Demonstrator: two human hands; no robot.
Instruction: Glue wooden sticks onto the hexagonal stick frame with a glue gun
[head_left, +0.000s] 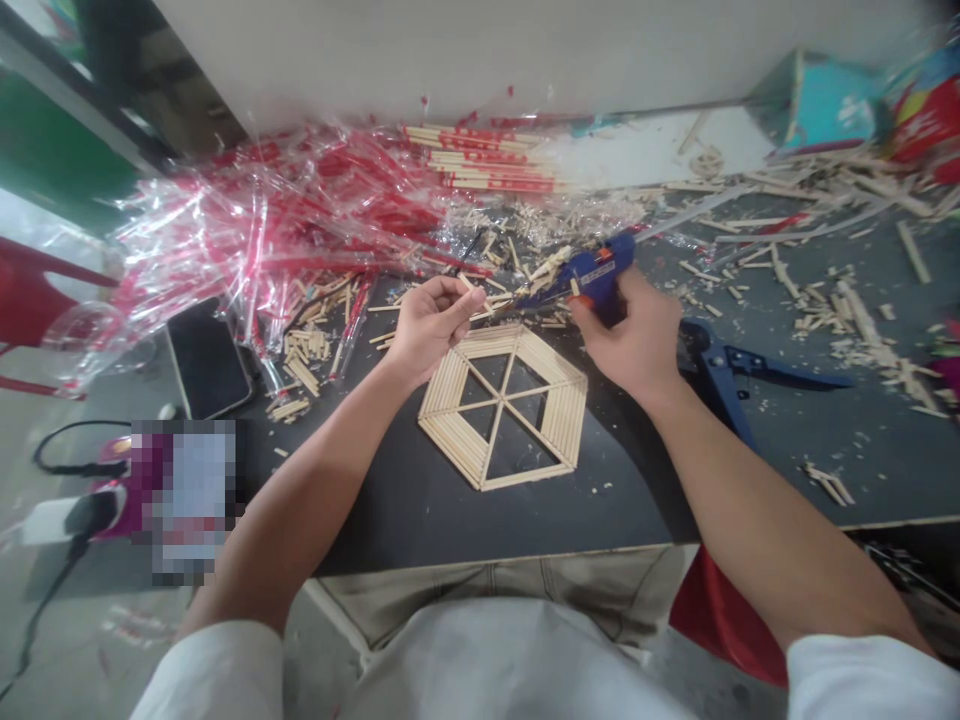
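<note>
My left hand (426, 330) is closed, pinching a short wooden stick (486, 309) between thumb and fingers. My right hand (639, 335) is wrapped round a blue glue gun (589, 272), whose nozzle points left toward that stick. Just below both hands, a hexagonal frame of wooden sticks (459, 445) lies flat on the dark table. Spokes cross at its middle. Several rows of sticks fill some of its sections, while the lower right section has only a thin outer edge. The fingers of my left hand are just above the frame's upper left corner.
Blue cutters (716, 375) lie right of my right hand. Red and clear plastic wrappers (300, 210) heap at the back left, beside wrapped stick bundles (487, 160). Stick scraps (840, 310) litter the right. A phone (208, 358) and a power strip with plugs (112, 490) are at left.
</note>
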